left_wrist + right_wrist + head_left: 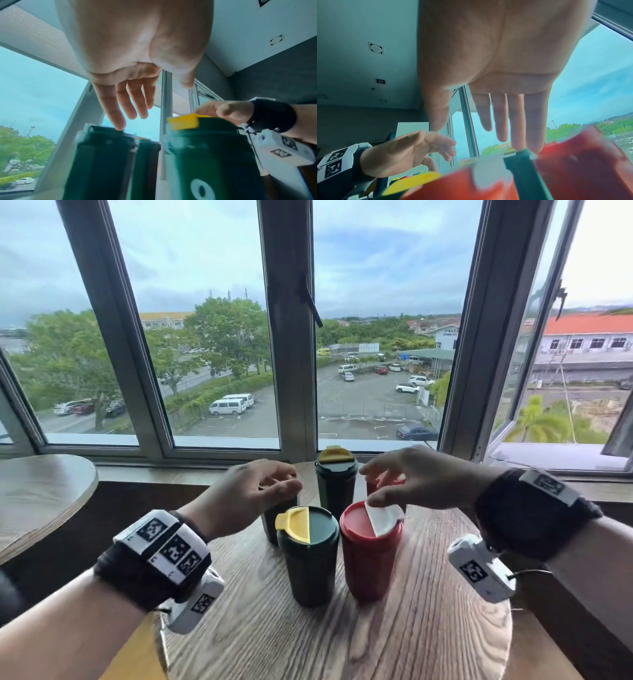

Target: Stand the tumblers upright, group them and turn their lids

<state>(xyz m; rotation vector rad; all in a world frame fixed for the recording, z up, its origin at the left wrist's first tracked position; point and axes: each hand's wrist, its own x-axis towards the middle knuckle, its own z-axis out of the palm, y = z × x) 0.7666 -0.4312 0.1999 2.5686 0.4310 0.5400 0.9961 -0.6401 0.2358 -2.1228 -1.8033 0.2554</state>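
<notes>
Wood-grain round table (pixel 428 628) carries 5 upright cylindrical tumblers; left hand (pixel 253 494) and right hand (pixel 411 477) hover, grips apart.

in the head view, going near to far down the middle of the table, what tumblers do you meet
near green tumbler with the yellow flap beside the near red tumbler with the white flap → far green tumbler with the yellow flap by the window. Two more tumblers sit under the hands, mostly hidden.
</notes>
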